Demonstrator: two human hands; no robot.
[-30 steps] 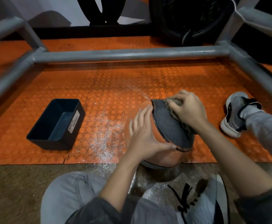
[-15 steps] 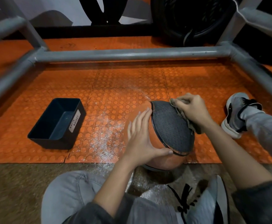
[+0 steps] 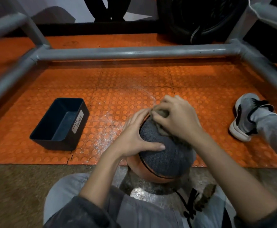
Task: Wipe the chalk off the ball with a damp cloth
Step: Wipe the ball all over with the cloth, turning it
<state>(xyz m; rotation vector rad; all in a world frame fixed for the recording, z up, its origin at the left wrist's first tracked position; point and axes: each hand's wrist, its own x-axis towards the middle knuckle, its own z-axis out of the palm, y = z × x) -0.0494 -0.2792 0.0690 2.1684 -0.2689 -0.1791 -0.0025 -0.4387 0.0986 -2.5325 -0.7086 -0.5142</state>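
An orange ball (image 3: 164, 158) with a dark grey textured panel sits low in the middle, at the edge of the orange floor mat. My left hand (image 3: 134, 137) lies flat against the ball's left side, fingers straight and thumb spread across the grey panel. My right hand (image 3: 175, 117) grips a bunched grey-brown cloth (image 3: 161, 115) and presses it onto the top far side of the ball. Most of the cloth is hidden under my fingers. White chalk dust (image 3: 105, 130) is scattered on the mat to the left of the ball.
A dark blue bin (image 3: 60, 124) labelled "waste basket" stands on the mat to the left. Grey metal frame bars (image 3: 134, 52) fence the mat at the back and both sides. My shoe (image 3: 244, 117) rests at the right, my knee (image 3: 63, 193) at the bottom.
My right hand has slid the cloth leftward over the top of the ball, toward my left fingers. The ball has shifted slightly nearer to me, and the left hand has stayed on its side.
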